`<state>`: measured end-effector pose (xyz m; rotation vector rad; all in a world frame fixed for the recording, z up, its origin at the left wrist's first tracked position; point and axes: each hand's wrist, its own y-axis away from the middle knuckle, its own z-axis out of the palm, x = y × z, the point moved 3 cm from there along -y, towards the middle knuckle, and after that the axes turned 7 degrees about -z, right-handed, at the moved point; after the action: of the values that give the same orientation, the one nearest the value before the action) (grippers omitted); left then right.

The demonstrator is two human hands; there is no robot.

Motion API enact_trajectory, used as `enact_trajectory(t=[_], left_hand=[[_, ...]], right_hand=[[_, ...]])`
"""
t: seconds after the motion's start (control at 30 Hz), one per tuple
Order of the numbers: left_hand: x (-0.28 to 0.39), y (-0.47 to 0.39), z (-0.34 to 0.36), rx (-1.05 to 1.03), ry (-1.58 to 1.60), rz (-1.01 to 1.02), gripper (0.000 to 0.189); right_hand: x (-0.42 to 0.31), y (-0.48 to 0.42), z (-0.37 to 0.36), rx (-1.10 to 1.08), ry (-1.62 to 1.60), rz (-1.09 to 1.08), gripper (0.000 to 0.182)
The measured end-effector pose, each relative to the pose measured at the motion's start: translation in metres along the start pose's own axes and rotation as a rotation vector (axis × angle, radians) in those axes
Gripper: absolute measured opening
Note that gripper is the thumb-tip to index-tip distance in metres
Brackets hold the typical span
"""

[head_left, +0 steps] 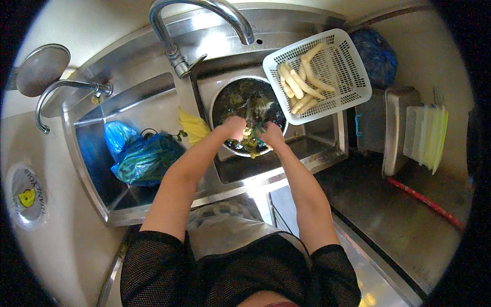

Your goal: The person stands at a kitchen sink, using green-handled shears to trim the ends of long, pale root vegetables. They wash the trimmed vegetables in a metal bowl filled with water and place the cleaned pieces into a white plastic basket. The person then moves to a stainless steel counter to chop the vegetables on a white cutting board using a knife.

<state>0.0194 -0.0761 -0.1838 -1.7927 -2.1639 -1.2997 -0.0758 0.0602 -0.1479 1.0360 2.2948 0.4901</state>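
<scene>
A round metal basin [282, 142] stands in the right sink bowl, holding dark water with leafy or peel-like scraps [251, 147] near its front rim. Over its front part, my left hand [234, 127] is closed around a pale piece of vegetable [247, 132], mostly hidden by the fingers. Close by on the right, my right hand [271, 136] has its fingers curled at a thin blue-green item [260, 129], too blurred to name. A white plastic basket [358, 73] with long pale root-like vegetables [293, 82] rests across the sink's right rim, beside the basin.
A chrome faucet [245, 32] arches behind the basin; another faucet [69, 84] is at left. Blue plastic bags [149, 161] lie in the left bowl, and a yellow cloth [193, 126] hangs on the divider. Cutting boards [424, 134] stand at right.
</scene>
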Motion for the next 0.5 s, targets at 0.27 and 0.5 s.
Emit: enact_trajectory(t=[0.27,0.5], left_hand=[[-0.025,0.034,-0.018,0.362,0.547,0.3,0.048],[0.012,0.05,-0.072,0.444,0.71,0.395,0.049]], right_hand=[[-0.048,0.073,-0.108,0.402,-0.242,-0.172,0.033],[-0.049,0.089,-0.125,0.271,-0.344,-0.232,0.04]])
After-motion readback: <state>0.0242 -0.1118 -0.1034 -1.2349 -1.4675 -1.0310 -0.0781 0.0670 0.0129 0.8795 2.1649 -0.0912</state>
